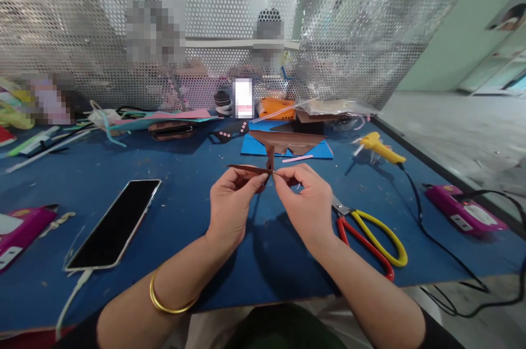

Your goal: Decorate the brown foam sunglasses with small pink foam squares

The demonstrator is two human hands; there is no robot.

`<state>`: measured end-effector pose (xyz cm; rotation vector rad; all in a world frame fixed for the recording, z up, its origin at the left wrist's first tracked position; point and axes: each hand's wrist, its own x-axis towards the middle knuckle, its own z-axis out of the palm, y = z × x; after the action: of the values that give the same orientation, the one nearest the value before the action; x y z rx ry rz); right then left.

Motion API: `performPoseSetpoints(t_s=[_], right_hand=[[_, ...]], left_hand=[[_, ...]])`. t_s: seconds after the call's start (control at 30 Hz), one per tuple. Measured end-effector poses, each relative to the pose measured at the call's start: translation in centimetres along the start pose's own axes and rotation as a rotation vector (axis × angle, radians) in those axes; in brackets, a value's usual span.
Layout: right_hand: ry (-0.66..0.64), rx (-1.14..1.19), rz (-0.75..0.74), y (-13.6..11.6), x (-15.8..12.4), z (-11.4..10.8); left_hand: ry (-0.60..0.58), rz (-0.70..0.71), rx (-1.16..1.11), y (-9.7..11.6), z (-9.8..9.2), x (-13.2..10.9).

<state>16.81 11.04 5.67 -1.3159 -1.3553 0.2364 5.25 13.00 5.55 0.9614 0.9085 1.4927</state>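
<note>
My left hand [232, 201] and my right hand [306, 198] meet above the middle of the blue table [263, 267]. Both pinch a small brown paper piece [252, 169] between thumb and fingers, left on its flat strip, right at its right end. A narrow tab of the same brown paper sticks up between the hands. A gold bangle [166, 299] sits on my left wrist. Behind the hands, a larger brown paper shape [287, 141] lies on a blue sheet [255, 146].
Red and yellow scissors [370, 234] lie right of my right hand. A yellow glue gun [380, 147] with a black cord stands farther right. A phone [117, 223] on a cable lies at left. Pink devices [462, 207] [18, 231] sit at both edges. Other people sit behind a perforated screen [349, 36].
</note>
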Motion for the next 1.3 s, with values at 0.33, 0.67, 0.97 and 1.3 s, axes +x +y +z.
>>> performPoseSetpoints(t_s=[0.33,0.67,0.97,1.3], right_hand=[[-0.036,0.09,0.077,0.08,-0.05,0.21],[-0.064,0.134,0.144,-0.07,-0.16,-0.08],[-0.024,0.067,0.116,0.0,-0.32,0.19],[-0.055,0.275,0.32,0.01,-0.29,0.31]], left_hand=[[-0.009,-0.148,-0.054,0.05,-0.3,0.18],[0.019,-0.084,0.04,-0.32,-0.4,0.25],[0.012,0.241,0.402,-0.33,-0.57,-0.27],[0.02,-0.099,0.023,-0.01,-0.24,0.11]])
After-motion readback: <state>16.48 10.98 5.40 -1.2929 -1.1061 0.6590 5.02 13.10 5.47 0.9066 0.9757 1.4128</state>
